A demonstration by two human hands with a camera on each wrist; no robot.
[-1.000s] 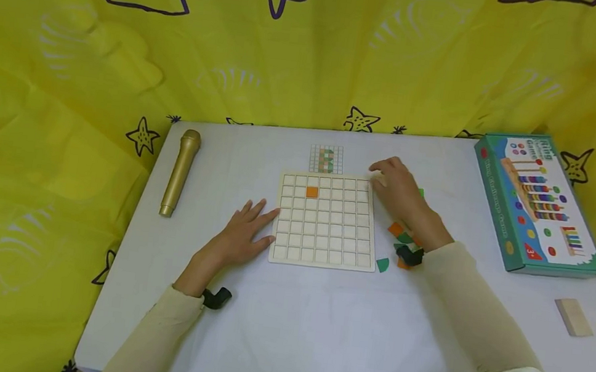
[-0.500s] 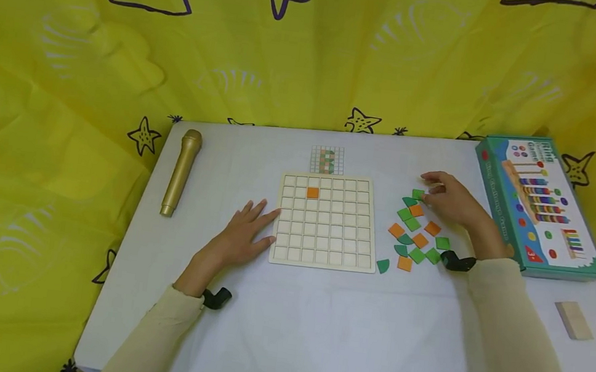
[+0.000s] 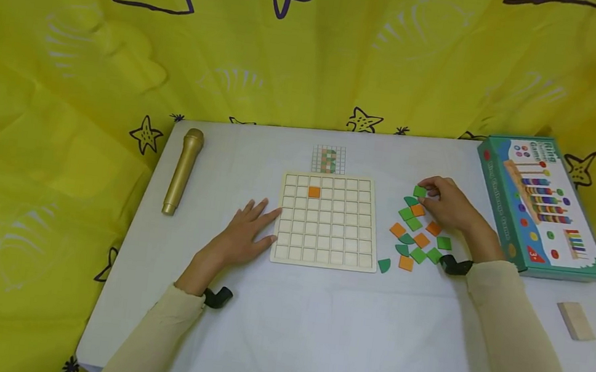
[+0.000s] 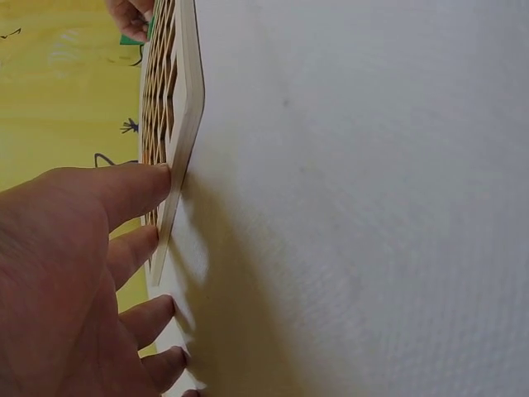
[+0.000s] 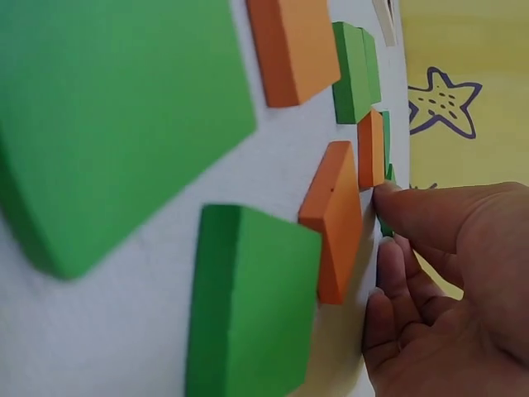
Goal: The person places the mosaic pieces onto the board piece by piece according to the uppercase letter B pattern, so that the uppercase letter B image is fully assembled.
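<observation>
A cream wooden grid board lies mid-table with one orange square tile in a cell near its upper left. At the board's left edge rests my left hand, fingers spread; the left wrist view shows the thumb touching the rim. Right of the board, my right hand pinches a green square tile between thumb and fingers, at the far end of a loose pile of tiles. In the right wrist view the fingers mostly cover that tile.
Several green and orange squares and dark green quarter-round tiles lie right of the board. A pattern card sits behind it. A gold microphone is at left, a Ring Challenge Game box and a wooden block at right.
My right hand has moved right from the board's upper right corner to the tile pile, and its fingers have closed on a green square tile. The left hand stays at the board.
</observation>
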